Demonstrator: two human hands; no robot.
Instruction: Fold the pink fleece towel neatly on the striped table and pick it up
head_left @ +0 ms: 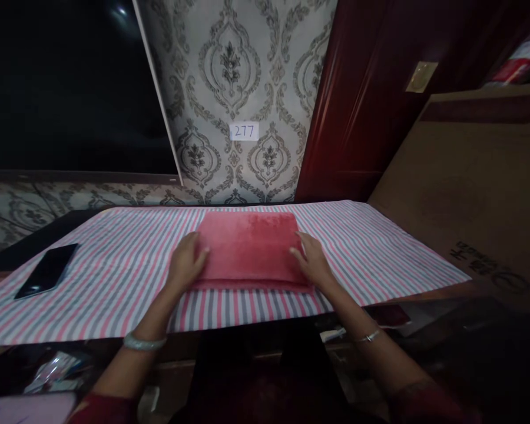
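Here, both flat, unclosed hands, left hand (186,261) and right hand (311,262), press a red towel (249,247) on the striped cloth (115,277).

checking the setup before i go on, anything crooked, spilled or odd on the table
Nothing stands out. The folded red towel lies flat and square on the striped cloth, with the left hand and right hand at its sides. A phone lies flat at the left.

red towel (251,247), striped cloth (371,247) (pink, grey, white)
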